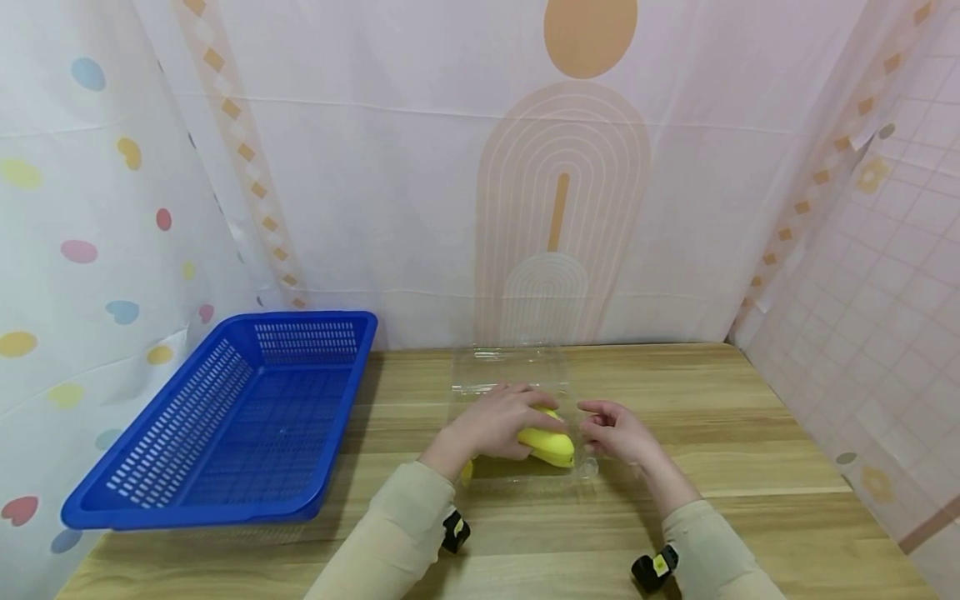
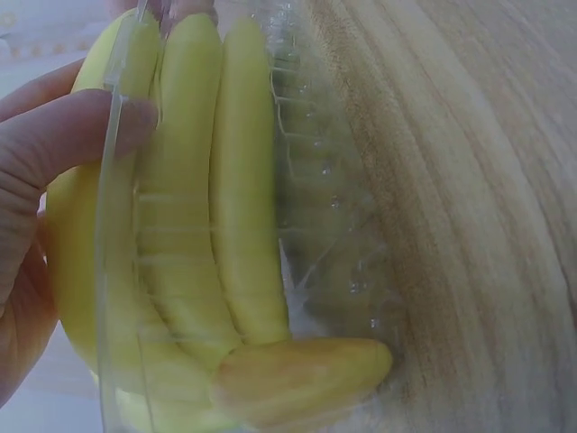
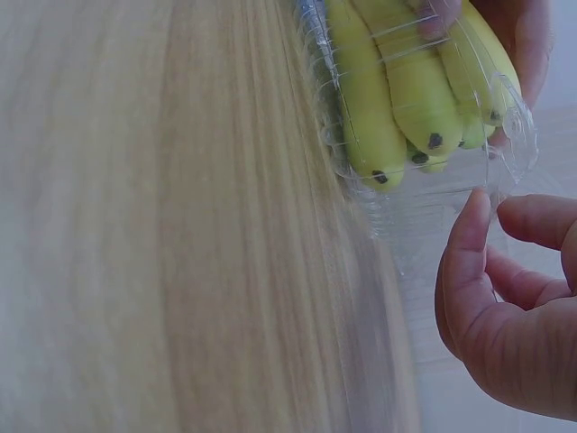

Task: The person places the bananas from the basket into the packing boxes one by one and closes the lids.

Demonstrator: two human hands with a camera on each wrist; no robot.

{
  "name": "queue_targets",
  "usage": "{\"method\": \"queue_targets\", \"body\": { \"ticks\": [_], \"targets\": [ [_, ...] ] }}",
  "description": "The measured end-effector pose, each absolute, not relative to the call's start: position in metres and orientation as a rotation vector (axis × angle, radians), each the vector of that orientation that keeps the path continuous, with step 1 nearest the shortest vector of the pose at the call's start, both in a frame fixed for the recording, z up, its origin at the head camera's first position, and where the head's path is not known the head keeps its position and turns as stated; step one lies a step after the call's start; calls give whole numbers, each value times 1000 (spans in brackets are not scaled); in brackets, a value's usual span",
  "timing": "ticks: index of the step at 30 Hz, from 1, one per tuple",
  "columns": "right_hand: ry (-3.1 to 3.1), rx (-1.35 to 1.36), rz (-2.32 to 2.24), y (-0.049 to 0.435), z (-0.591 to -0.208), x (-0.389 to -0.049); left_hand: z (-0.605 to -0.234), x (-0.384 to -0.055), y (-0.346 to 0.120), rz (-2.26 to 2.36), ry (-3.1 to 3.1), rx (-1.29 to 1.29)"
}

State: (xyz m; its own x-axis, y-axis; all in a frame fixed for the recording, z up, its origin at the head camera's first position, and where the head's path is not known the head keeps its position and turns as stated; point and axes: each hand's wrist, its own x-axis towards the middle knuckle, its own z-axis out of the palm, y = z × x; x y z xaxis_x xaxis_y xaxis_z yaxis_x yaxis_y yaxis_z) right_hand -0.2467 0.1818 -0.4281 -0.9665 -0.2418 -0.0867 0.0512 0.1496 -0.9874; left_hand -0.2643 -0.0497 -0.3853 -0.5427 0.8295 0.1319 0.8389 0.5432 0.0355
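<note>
A bunch of yellow bananas (image 1: 553,447) lies in a clear plastic clamshell box (image 1: 517,479) on the table, its lid standing open toward the wall. From above, my left hand (image 1: 498,421) grips the bunch, thumb near the box's front wall. In the left wrist view, several bananas (image 2: 243,180) show through that clear wall, their shared stem end lying crosswise at the bottom. On the box's right side, my right hand (image 1: 621,433) pinches the rim between thumb and forefinger. The dark banana tips (image 3: 435,141) face this hand in the right wrist view.
A blue plastic basket (image 1: 281,433) with slotted walls stands at the table's left. Behind the wooden tabletop (image 1: 712,417) hangs a patterned curtain (image 1: 405,208), with more printed cloth on both sides. Black wrist cameras (image 1: 655,568) are strapped at the cuffs.
</note>
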Motion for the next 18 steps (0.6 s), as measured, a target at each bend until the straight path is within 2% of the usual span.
{"method": "queue_targets", "body": {
  "ticks": [4,11,18],
  "targets": [
    [2186,-268,-1925,183,-428,-245,-386,-265,-50,-143,-2659,-1451],
    [2221,-136,-1877,181,-428,-247,-386,-263,-51,-160,-2593,-1449],
    [2222,-131,-1881,180,-425,-246,-383,-259,-52,-207,-2483,-1447]
  ]
}}
